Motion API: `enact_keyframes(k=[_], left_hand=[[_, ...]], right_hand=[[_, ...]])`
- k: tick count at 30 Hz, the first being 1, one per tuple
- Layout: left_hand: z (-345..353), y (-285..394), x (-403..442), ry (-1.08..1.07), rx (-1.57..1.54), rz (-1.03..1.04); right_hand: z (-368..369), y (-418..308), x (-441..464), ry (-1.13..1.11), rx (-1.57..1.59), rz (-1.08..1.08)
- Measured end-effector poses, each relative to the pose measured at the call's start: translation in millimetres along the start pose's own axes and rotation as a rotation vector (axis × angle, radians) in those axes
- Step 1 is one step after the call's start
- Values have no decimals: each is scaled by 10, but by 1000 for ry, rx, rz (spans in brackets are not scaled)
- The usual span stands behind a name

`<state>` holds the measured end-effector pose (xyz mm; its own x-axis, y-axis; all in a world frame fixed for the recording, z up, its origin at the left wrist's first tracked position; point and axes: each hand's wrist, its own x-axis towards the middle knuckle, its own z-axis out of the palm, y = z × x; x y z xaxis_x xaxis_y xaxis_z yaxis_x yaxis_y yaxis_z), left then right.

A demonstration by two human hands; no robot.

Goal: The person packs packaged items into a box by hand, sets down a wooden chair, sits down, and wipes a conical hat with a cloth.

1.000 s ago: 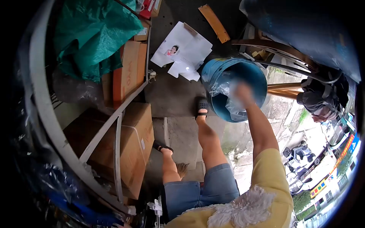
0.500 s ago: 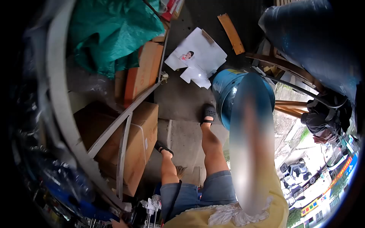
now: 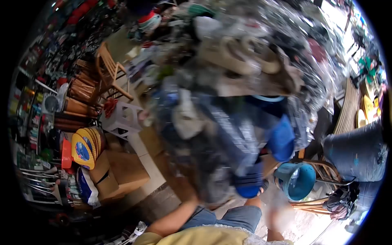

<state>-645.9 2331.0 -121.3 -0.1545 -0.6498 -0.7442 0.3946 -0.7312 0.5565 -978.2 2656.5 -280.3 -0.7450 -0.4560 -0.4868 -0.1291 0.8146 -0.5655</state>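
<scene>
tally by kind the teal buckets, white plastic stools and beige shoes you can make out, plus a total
teal bucket: 1
white plastic stool: 1
beige shoes on the pile: 2
total: 4
The pile is blurred, so any further shoes in it can't be counted.

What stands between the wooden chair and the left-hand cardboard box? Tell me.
Between chair and box stands a pale plastic stool, in the head view.
</scene>
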Motion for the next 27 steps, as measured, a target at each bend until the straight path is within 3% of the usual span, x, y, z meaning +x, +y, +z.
enact_keyframes(k=[3, 5, 6, 8, 9, 10, 12, 14, 16, 18, 22, 25, 27], left_hand=[[-402, 609, -440, 10, 33, 63], [-964, 769, -572, 58, 90, 163], [-1387, 720, -492, 60, 138, 264], [-2223, 677, -384, 54, 329, 534], [-2538, 1100, -681, 92, 369, 366], [-3018, 1160, -662, 234, 569, 343], [-3764, 1270, -883, 453, 398, 325], [-4423, 1263, -1171, 583, 498, 300], [-5000, 1009, -1422, 649, 462, 218], [-5087, 944, -1768, 734, 566, 151], [-5178, 248, -2155, 782, 224, 44], [-4953, 86, -2278, 531, 136, -92], [-4936, 237, -2153, 489, 184, -121]], right_hand=[[707, -758, -1128, -103, -6, -56], [1201, -1108, -1685, -370, 171, -21], [1421, -1449, -1957, -485, 126, -90], [1672, -2257, -2318, -657, -281, -364], [1793, -2607, -2490, -701, -218, -417], [1882, -2906, -2616, -745, -154, -465], [1969, -3459, -2781, -743, -166, -442], [2161, -3391, -2676, -733, -15, -386], [2204, -3543, -2633, -739, -116, -424], [2325, -3586, -2495, -719, -287, -552], [2643, -3923, -2422, -709, -120, -605], [2864, -4307, -2427, -681, -85, -650], [3022, -4427, -2506, -645, -99, -619]])
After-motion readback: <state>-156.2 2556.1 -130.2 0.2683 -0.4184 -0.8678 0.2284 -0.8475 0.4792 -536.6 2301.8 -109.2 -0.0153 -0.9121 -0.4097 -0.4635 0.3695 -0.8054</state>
